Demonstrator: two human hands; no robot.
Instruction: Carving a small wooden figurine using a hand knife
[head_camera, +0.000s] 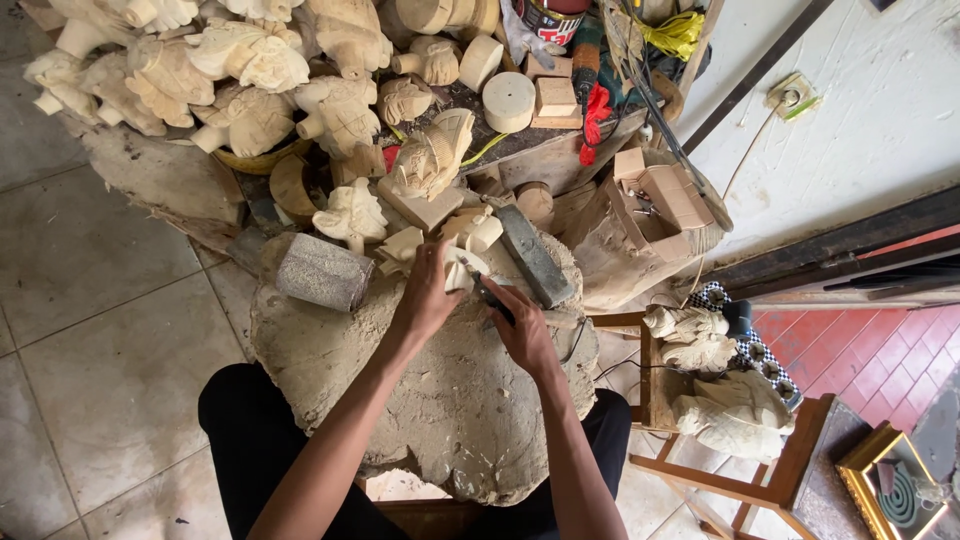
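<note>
Left hand (428, 295) wrapped around a small pale carved wooden piece (462, 268), pinning it against the top of the big rough grey-brown stump block (440, 400), apparently so the carving stays put under the blade. Right hand (525, 335) closed on a slim dark-handled carving tool (490, 297), tip angled toward the same piece, gripped low for control. Both forearms stretched out over the stump block from dark-trousered knees on either side of it.

On the far left edge of the stump block, a squat grey cylindrical mallet head (322, 271) lying on its side, within easy reach. On the far right edge, a long dark rectangular sharpening stone (533, 255) set at a slant. Beyond the stump block, a heap of pale unfinished wooden carvings (240, 70) piled loosely, with round wooden offcuts (508, 100) among them. Right of the stump block, a small wooden stool (740, 470) carrying more pale carved figures (735, 410).

Blade of the tool hidden behind the fingers and the piece; possibly a knife or small chisel, hard to tell. Shape of the held carving mostly covered by the left hand. Heap cut off at the upper frame edge.
</note>
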